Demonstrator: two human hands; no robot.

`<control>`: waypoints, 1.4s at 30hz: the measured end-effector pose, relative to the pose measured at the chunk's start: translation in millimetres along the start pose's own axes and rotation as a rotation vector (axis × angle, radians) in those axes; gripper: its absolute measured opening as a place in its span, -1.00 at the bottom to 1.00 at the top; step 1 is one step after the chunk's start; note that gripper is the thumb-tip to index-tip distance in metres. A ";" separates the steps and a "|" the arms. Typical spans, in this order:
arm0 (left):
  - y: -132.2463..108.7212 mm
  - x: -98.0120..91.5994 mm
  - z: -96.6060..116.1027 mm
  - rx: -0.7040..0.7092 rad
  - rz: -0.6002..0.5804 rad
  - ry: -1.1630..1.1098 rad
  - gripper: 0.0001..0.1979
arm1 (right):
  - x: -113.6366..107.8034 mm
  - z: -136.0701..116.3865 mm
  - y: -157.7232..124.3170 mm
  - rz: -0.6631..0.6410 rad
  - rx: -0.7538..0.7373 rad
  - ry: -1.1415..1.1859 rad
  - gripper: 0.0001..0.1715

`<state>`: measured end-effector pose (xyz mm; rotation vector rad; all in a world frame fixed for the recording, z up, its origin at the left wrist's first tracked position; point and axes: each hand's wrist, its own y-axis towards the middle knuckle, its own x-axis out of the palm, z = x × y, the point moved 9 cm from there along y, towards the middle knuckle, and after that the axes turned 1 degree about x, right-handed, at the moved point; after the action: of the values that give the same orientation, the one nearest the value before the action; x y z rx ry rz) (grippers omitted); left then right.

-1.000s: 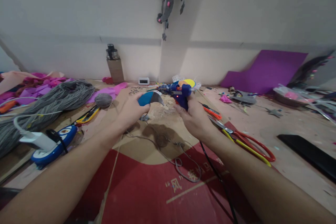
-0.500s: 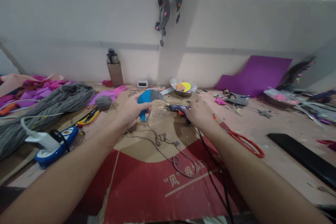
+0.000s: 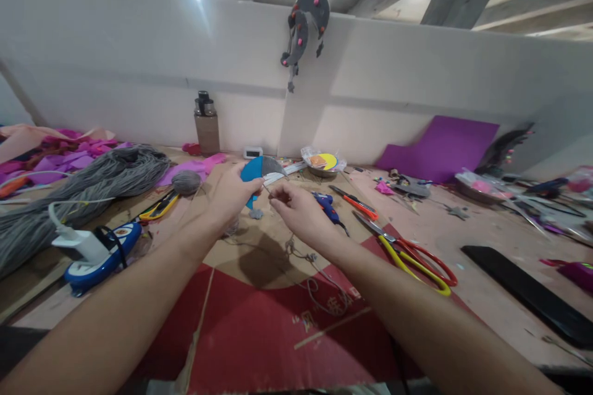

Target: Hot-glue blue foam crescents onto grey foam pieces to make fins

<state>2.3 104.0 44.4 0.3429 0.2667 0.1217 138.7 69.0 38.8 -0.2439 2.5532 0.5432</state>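
My left hand (image 3: 231, 194) is closed on a blue crescent (image 3: 252, 170), held a little above the cardboard. Grey yarn covers the crescent's far end, while the rest is bare blue. Close beside it, my right hand (image 3: 299, 210) pinches a strand of the grey yarn with thumb and fingers. Loose yarn (image 3: 311, 257) trails in loops over the cardboard (image 3: 259, 333) below. Just past my right hand lies a blue glue gun (image 3: 328, 205), partly hidden by that hand.
Scissors with red and yellow handles (image 3: 417, 256) and an orange-handled tool (image 3: 359, 203) lie to the right, near a black slab (image 3: 523, 290). At left are a grey yarn hank (image 3: 111, 176), a yarn ball (image 3: 186, 181), a yellow cutter (image 3: 160, 207) and a power strip (image 3: 106, 265).
My right hand has let go of the glue gun and moved left to the yarn by the crescent. The glue gun now rests on the cardboard. The view has tilted slightly upward.
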 end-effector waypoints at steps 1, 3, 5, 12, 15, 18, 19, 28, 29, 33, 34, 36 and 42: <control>1.2 0.8 -1.1 0.011 -0.008 -0.013 -0.75 | -6.5 -6.1 -0.2 0.053 -0.092 -0.142 -0.89; 3.0 4.4 -4.7 0.007 -0.034 -0.069 -0.79 | -14.1 -15.5 -2.4 0.128 -0.237 -0.336 -0.80; 3.1 11.0 -9.4 -0.025 -0.080 -0.131 -0.83 | -18.7 -21.2 -5.0 0.183 -0.331 -0.451 -0.75; -4.4 33.5 -18.4 -0.123 -0.217 -0.240 -0.86 | -36.7 -35.2 -12.9 0.333 -0.489 -0.556 -0.77; -9.5 39.8 -14.9 -0.134 -0.239 -0.230 -0.88 | -43.1 -33.8 -12.5 0.357 -0.486 -0.521 -0.79; -15.0 45.1 -9.5 -0.144 -0.259 -0.205 -0.92 | -49.6 -29.7 -10.3 0.373 -0.461 -0.464 -0.81; -16.2 46.5 -7.8 -0.138 -0.267 -0.189 -0.93 | -51.3 -28.2 -9.4 0.374 -0.452 -0.446 -0.82; -16.6 56.1 -13.7 -0.057 -0.356 -0.094 -0.90 | -62.8 -14.0 -4.1 0.390 -0.366 -0.332 -0.91; -17.0 57.1 -13.1 -0.040 -0.368 -0.071 -0.90 | -64.0 -13.4 -4.0 0.394 -0.364 -0.330 -0.93; -20.0 59.0 -9.2 -0.015 -0.401 0.016 -0.90 | -67.2 -12.7 -3.4 0.401 -0.370 -0.334 -0.95; -20.8 59.5 -8.6 -0.017 -0.410 0.031 -0.89 | -67.6 -12.2 -3.1 0.401 -0.371 -0.337 -0.95; -22.0 60.1 -7.8 -0.025 -0.417 0.040 -0.86 | -69.2 -10.1 -2.5 0.406 -0.367 -0.338 -0.94; -23.5 61.3 -10.0 -0.066 -0.417 0.005 -0.83 | -72.8 -7.1 -2.6 0.417 -0.361 -0.314 -0.92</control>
<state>60.0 95.1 12.7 0.2152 0.3332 -0.2785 198.2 68.5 81.4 0.2429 2.1874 1.1070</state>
